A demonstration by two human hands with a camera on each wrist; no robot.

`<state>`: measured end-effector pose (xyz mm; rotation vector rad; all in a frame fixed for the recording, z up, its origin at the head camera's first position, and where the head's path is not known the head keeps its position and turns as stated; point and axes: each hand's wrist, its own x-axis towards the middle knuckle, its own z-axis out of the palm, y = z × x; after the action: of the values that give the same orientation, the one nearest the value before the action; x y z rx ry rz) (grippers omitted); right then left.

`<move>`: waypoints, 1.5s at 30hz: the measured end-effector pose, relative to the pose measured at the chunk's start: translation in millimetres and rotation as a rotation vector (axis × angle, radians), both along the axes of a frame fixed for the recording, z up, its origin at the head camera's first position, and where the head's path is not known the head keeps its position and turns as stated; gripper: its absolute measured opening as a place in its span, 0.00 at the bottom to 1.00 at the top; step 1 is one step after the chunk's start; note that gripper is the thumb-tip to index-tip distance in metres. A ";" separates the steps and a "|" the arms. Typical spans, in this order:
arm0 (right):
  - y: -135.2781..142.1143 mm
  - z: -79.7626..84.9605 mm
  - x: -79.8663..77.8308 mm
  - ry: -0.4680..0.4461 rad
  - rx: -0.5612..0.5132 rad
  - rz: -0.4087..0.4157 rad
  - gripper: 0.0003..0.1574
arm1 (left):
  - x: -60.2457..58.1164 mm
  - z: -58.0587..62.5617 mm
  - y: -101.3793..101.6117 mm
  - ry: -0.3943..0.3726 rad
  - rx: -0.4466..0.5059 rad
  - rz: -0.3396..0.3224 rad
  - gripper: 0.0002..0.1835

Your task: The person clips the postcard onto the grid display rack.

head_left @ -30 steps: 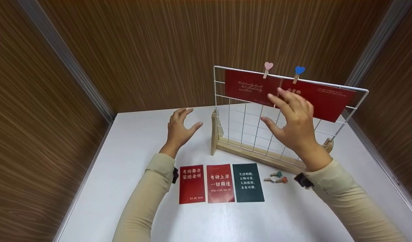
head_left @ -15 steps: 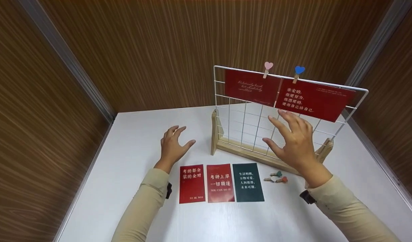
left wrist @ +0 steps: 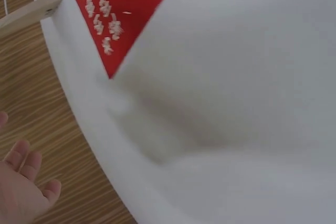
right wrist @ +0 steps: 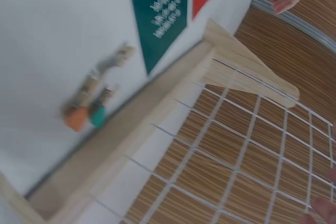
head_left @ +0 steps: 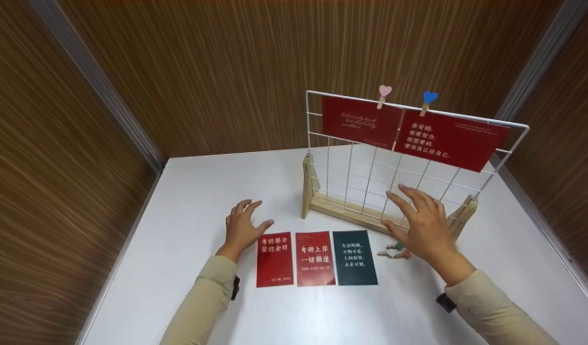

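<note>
My left hand (head_left: 241, 230) hovers with loosely bent fingers beside the leftmost red card (head_left: 274, 263); nothing is in it. Over the front of the wire grid rack (head_left: 351, 172), my right hand (head_left: 423, 230) is likewise without anything in it, its fingers spread. Just left of that hand lie several small clothespins, among them an orange one (right wrist: 76, 118) and a green one (right wrist: 97, 115). A second red card (head_left: 315, 268) and a dark green card (head_left: 355, 270) continue the row on the table.
Two red cards hang at the top of the grid, a left one (head_left: 358, 122) under a pink heart clothespin (head_left: 384, 93) and a right one (head_left: 454, 139) under a blue heart clothespin (head_left: 429, 99). The rack has a wooden base (head_left: 346, 217). Wood-grain walls (head_left: 226, 72) enclose the white table (head_left: 202, 182).
Both hands have come down and nearer, away from the rack's upper part. The right hand no longer covers the right hanging card; the left has moved slightly left.
</note>
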<state>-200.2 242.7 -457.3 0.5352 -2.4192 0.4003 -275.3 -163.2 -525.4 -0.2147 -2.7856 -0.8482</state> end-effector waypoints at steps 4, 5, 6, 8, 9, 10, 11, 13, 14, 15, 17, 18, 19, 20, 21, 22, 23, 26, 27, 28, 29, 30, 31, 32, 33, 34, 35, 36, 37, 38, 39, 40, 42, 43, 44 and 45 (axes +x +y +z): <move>2.7 -17.3 4.4 -0.076 -0.002 -0.010 0.43 | 5.0 -10.7 -5.2 -0.049 0.007 -0.002 0.35; 3.4 -21.8 5.2 -0.099 -0.002 -0.013 0.42 | 6.2 -13.2 -6.3 -0.062 0.016 -0.002 0.34; 4.1 -26.5 5.9 -0.128 -0.003 -0.017 0.41 | 7.5 -15.5 -7.5 -0.074 0.022 0.000 0.34; 5.9 -35.8 7.3 -0.184 -0.004 -0.027 0.40 | 10.0 -19.9 -9.8 -0.099 0.026 0.003 0.34; 6.9 -40.3 8.2 -0.211 -0.008 -0.033 0.40 | 11.0 -22.2 -10.8 -0.107 0.026 0.003 0.34; 8.0 -44.7 8.9 -0.235 -0.009 -0.039 0.39 | 12.1 -24.2 -11.9 -0.113 0.022 0.001 0.34; 9.4 -49.0 9.7 -0.257 -0.014 -0.041 0.39 | 13.1 -26.2 -12.9 -0.114 0.020 -0.003 0.34; 12.0 -57.3 11.2 -0.288 -0.023 -0.043 0.39 | 14.8 -29.6 -14.8 -0.114 0.013 -0.014 0.34; 13.3 -61.3 11.8 -0.296 -0.027 -0.040 0.39 | 15.5 -31.2 -15.7 -0.114 0.014 -0.020 0.34; 14.6 -64.9 12.5 -0.302 -0.031 -0.034 0.39 | 16.0 -32.6 -16.5 -0.113 0.013 -0.028 0.34; 17.5 -71.3 13.9 -0.313 -0.038 -0.019 0.38 | 16.3 -34.7 -17.2 -0.114 0.013 -0.043 0.34; 18.7 -74.2 14.4 -0.318 -0.039 -0.013 0.38 | 16.4 -35.5 -17.5 -0.119 0.013 -0.050 0.34; 19.9 -76.7 14.7 -0.324 -0.036 -0.009 0.37 | 16.7 -36.2 -17.6 -0.121 0.012 -0.059 0.34; 20.9 -78.7 15.2 -0.333 -0.035 -0.007 0.37 | 16.9 -36.8 -17.6 -0.126 0.011 -0.066 0.34; 21.5 -80.4 15.6 -0.344 -0.033 -0.007 0.37 | 17.0 -37.3 -17.4 -0.130 0.010 -0.073 0.34; 22.3 -82.0 15.9 -0.350 -0.031 -0.007 0.36 | 17.2 -37.6 -17.4 -0.134 0.008 -0.080 0.34; 23.0 -83.5 16.0 -0.354 -0.030 -0.008 0.36 | 17.3 -37.8 -17.2 -0.140 0.008 -0.085 0.33; 25.9 -87.9 16.3 -0.365 -0.036 -0.001 0.36 | 17.4 -38.8 -16.8 -0.158 0.004 -0.093 0.34; 27.1 -89.2 16.6 -0.365 -0.040 0.003 0.36 | 17.3 -39.3 -16.9 -0.162 0.003 -0.095 0.34; 28.7 -90.5 16.8 -0.363 -0.044 0.006 0.36 | 17.5 -39.8 -17.1 -0.162 0.001 -0.099 0.34; 30.2 -91.8 17.1 -0.367 -0.051 0.010 0.36 | 17.5 -40.3 -17.1 -0.167 0.000 -0.101 0.34; 31.8 -93.0 17.4 -0.368 -0.055 0.013 0.36 | 17.6 -40.9 -17.2 -0.169 0.001 -0.102 0.34; 33.4 -93.9 17.8 -0.369 -0.058 0.012 0.37 | 17.6 -41.2 -17.3 -0.172 0.000 -0.102 0.34; 35.1 -95.1 18.1 -0.369 -0.058 0.010 0.37 | 17.5 -41.6 -17.2 -0.175 0.001 -0.102 0.34; 36.5 -96.2 18.3 -0.372 -0.059 0.007 0.38 | 17.5 -41.9 -17.2 -0.179 0.002 -0.101 0.34; 37.8 -97.2 18.6 -0.377 -0.062 0.007 0.38 | 17.3 -42.4 -17.2 -0.185 0.004 -0.099 0.35; 39.1 -98.4 18.9 -0.384 -0.066 0.004 0.37 | 17.1 -42.9 -17.1 -0.195 0.005 -0.096 0.35; 40.3 -99.7 19.2 -0.393 -0.068 -0.002 0.37 | 17.0 -43.4 -17.0 -0.204 0.007 -0.094 0.36; 41.2 -100.8 19.4 -0.403 -0.073 -0.006 0.36 | 16.9 -44.1 -17.2 -0.209 0.008 -0.094 0.36; 42.0 -101.8 19.4 -0.415 -0.084 -0.010 0.35 | 16.8 -44.7 -17.2 -0.217 0.011 -0.093 0.36; 42.6 -102.8 19.4 -0.428 -0.099 -0.013 0.34 | 16.8 -45.2 -17.2 -0.225 0.010 -0.092 0.36; 43.0 -103.5 19.4 -0.438 -0.112 -0.013 0.33 | 16.8 -45.8 -17.3 -0.231 0.007 -0.090 0.37; 43.5 -104.8 19.4 -0.456 -0.142 -0.010 0.32 | 17.2 -46.7 -17.4 -0.234 0.006 -0.091 0.37; 43.5 -105.2 19.4 -0.462 -0.156 -0.007 0.32 | 17.3 -47.2 -17.4 -0.234 0.006 -0.092 0.36; 43.5 -105.7 19.5 -0.469 -0.167 -0.006 0.32 | 17.5 -47.4 -17.3 -0.240 0.004 -0.091 0.37; 43.6 -106.0 19.8 -0.476 -0.176 -0.004 0.32 | 17.8 -47.8 -17.2 -0.240 0.004 -0.093 0.37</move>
<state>-180.4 286.3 -563.3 0.3879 -2.7948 0.8074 -257.6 -180.4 -573.2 -0.2597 -3.0158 -0.9599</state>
